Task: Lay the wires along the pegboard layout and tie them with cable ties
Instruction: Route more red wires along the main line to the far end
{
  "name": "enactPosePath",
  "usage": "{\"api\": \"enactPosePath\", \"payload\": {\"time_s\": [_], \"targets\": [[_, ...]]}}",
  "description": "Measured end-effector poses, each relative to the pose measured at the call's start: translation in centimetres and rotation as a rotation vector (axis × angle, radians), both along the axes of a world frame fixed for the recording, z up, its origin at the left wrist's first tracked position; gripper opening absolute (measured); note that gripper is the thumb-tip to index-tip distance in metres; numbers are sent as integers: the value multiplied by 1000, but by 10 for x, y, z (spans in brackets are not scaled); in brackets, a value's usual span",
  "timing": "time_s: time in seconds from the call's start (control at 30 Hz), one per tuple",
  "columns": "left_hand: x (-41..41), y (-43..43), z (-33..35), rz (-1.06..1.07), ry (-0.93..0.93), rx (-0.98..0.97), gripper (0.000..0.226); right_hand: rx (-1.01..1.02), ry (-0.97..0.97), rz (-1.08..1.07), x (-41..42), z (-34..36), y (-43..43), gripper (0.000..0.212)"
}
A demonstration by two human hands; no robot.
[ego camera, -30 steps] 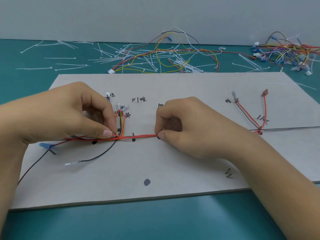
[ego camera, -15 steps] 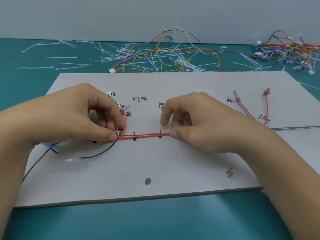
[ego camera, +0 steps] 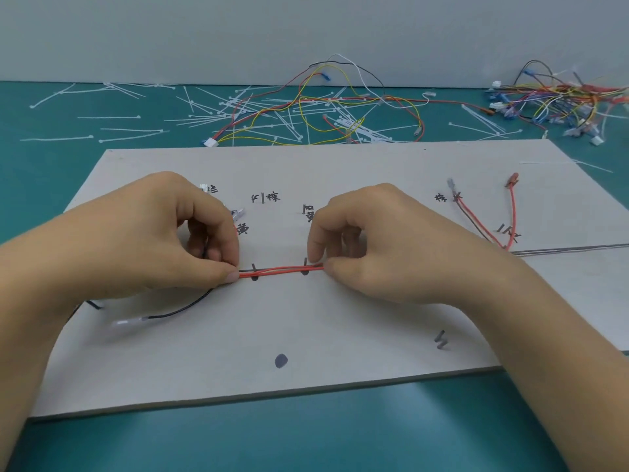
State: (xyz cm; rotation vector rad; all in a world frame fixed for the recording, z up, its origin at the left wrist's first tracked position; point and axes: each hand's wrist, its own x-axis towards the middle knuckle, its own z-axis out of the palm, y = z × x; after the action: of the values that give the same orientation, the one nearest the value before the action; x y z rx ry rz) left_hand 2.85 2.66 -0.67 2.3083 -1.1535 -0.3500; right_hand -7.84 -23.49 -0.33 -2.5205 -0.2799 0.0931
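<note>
Looking through the head view, I see the red wires (ego camera: 279,270) stretched along the marks in the centre of the pegboard (ego camera: 340,172). The left hand (ego camera: 153,240) pinches their left end and the right hand (ego camera: 384,247) pinches the right end. I judge the laying is partly done. No tie shows between the hands, and the cable ties (ego camera: 235,105) lie loose at the top.
</note>
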Motion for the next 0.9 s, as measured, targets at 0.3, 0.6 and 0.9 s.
{"api": "enactPosePath", "payload": {"time_s": [0.3,0.6,0.9], "targets": [[-9,-22,12,55,-71,97,32,-3,-67,-15,1,-4,12,13],[-27,-63,12,0,-131,44,21,-22,-95,-53,0,-3,14,8],[-37,-76,6,134,-54,10,14,-12,-86,-110,-2,0,8,10]]}}
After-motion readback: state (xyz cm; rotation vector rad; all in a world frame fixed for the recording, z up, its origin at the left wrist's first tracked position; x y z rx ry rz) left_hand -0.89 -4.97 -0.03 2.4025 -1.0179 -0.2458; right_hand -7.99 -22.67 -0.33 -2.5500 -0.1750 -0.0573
